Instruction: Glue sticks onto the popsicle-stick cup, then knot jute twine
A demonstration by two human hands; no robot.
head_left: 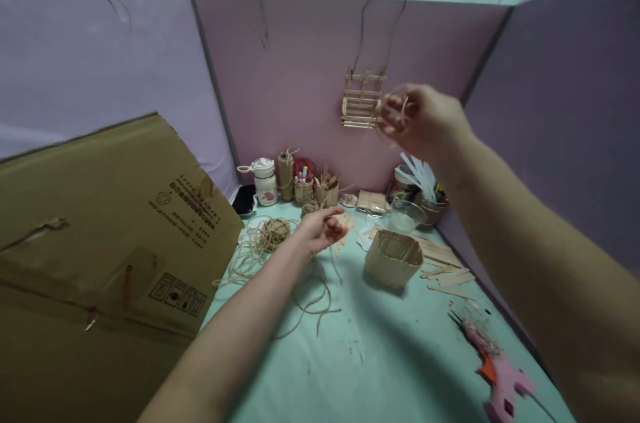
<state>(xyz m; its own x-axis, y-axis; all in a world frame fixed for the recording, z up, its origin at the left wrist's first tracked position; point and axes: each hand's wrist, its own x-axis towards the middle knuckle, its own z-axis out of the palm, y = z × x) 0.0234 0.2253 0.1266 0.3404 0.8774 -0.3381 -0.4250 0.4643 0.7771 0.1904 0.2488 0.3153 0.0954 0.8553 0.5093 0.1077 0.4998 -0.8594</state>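
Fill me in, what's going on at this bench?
A person is working bare-handed over a green-covered table. The right hand is raised in front of the hanging stick frame, holding what looks like a thin strand. The left hand is loosely curled near the ball of twine; its grip is unclear. A basket stands to its right, and a pink glue gun lies at the near right.

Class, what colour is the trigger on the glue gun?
The trigger is orange, seen in the head view.
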